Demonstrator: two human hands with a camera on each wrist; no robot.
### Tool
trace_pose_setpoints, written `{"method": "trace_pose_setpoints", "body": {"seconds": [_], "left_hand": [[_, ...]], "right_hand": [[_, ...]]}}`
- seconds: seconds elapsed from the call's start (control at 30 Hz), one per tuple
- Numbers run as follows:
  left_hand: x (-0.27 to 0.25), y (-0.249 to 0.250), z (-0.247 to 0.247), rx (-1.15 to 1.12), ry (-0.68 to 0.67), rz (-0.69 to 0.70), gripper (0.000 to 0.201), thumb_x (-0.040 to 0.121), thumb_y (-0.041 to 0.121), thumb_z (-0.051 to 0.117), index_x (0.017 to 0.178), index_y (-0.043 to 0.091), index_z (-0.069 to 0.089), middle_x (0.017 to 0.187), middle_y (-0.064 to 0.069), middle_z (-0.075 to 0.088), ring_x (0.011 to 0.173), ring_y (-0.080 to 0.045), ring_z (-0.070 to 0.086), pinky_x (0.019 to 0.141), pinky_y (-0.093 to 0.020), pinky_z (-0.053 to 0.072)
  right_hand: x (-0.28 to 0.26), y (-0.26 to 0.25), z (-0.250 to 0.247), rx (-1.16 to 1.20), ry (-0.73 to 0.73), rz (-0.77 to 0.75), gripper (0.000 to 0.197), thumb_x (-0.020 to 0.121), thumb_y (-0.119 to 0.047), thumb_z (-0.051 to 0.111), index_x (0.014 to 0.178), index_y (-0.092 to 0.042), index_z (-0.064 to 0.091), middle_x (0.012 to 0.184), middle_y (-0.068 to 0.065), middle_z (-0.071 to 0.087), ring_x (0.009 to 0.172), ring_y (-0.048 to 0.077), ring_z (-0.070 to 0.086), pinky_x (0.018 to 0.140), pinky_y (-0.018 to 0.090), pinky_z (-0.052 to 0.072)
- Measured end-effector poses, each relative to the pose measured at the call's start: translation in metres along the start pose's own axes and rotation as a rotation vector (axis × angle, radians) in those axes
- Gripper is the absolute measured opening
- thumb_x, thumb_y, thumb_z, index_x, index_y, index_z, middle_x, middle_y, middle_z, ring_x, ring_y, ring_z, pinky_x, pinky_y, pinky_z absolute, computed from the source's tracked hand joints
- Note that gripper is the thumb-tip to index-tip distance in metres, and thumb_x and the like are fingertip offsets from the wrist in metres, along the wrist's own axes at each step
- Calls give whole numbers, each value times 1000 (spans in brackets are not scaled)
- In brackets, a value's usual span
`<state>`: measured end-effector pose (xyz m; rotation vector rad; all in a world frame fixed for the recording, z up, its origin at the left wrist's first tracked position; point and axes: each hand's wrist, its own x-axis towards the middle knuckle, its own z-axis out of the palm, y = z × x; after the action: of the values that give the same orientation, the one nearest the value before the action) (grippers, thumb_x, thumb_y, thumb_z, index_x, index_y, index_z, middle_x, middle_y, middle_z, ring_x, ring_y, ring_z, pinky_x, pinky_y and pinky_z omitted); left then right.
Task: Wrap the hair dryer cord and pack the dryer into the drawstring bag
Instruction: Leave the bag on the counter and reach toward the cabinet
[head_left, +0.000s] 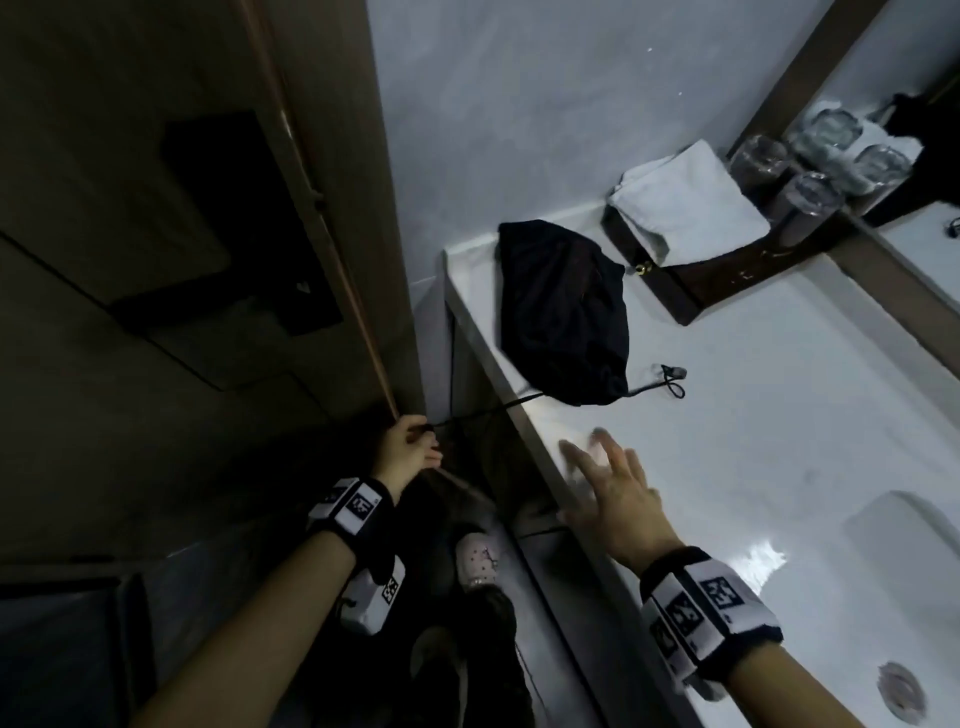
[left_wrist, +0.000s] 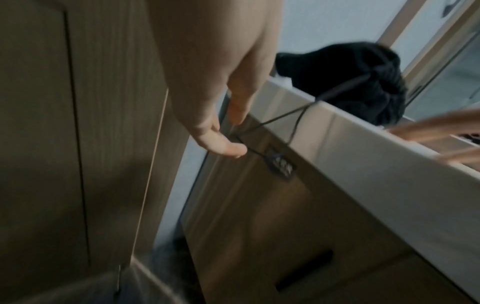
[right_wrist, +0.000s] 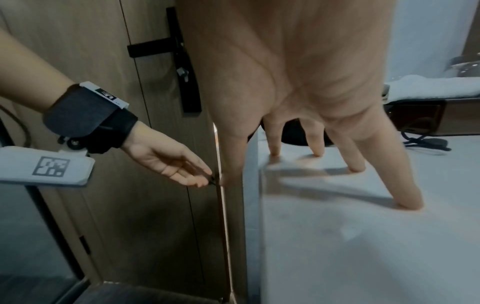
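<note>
The black fabric drawstring bag (head_left: 563, 312) lies bulging on the white counter (head_left: 779, 415), gathered mouth toward the person; its contents are hidden. A thin black cord (head_left: 488, 410) runs from it over the counter edge to the left hand (head_left: 405, 452), which pinches it. The right hand (head_left: 618, 499) rests spread, fingertips (right_wrist: 409, 202) touching the counter.

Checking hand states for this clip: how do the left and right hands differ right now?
The left hand is down beside the counter, pinching a thin black cord; the right hand holds nothing. Left fingers are curled at the cord, right fingers spread straight, tips on the counter. The left is below the counter edge, the right above it. Both wear tagged wristbands.
</note>
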<state>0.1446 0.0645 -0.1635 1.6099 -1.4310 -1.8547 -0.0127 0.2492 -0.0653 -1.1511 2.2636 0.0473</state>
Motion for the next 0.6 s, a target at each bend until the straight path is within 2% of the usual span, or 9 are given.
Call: {"method": "trace_pose_setpoints", "body": {"seconds": [0.1,0.17,0.23,0.33,0.37,0.43,0.47,0.53,0.6], "left_hand": [[-5,-32,13,-12,12,-82,18,97,-2,38,112,4,46,72,-7,49,51,-16,56,43,-16,47],[-10,-56,27,102,-14,-106,17,97,-1,35,91,7,49,70,-6,49,56,-17,49,44,-20,43],[-19,-78,45,232,-159,-75,25,95,-4,37,81,5,55,72,-8,53,62,-18,48,50,-18,37],[-39,-93,79,386,-429,52,19,88,-2,47,101,-8,60,92,-18,60,86,-19,51,66,-16,39],[-43,-97,92,432,-469,108,31,85,0,49,113,-11,56,106,-21,58,98,-22,52,77,-17,39],[-45,-99,114,500,-478,170,55,83,-2,55,135,-4,38,138,-20,43,129,-26,40,104,-22,31],[-46,-98,123,520,-456,163,62,84,-2,57,140,0,32,146,-18,34,137,-27,32,111,-27,25],[-45,-101,137,525,-400,140,63,89,5,57,143,1,24,152,-17,26,141,-28,25,115,-34,21],[-46,-105,144,534,-349,201,61,92,11,55,143,0,23,152,-17,26,141,-26,25,115,-33,20]], "right_hand": [[5,1,8,-96,-1,-3,80,88,-31,62,147,-43,10,156,-2,-2,137,28,14,95,53,44],[6,6,13,-132,4,-22,82,91,-18,59,148,-42,4,157,-1,-5,138,29,13,96,57,44],[5,10,16,-210,7,-32,86,92,-15,56,148,-41,-4,157,1,-9,139,30,12,96,54,45],[5,10,21,-325,37,-56,83,95,-22,49,147,-38,-13,157,3,-13,139,33,11,93,47,48],[4,10,22,-345,44,-62,81,96,-23,47,147,-37,-15,156,4,-13,139,34,11,92,46,49],[4,12,22,-363,60,-84,79,97,-26,44,147,-37,-15,156,5,-14,139,35,11,91,44,50],[4,13,22,-364,65,-98,78,97,-26,44,147,-37,-15,156,4,-14,139,34,11,90,43,50],[4,16,22,-359,71,-118,81,96,-23,45,147,-38,-16,157,3,-14,140,33,11,89,41,52],[5,19,22,-358,84,-130,81,96,-20,45,147,-39,-15,157,2,-14,140,32,11,87,40,53]]}}
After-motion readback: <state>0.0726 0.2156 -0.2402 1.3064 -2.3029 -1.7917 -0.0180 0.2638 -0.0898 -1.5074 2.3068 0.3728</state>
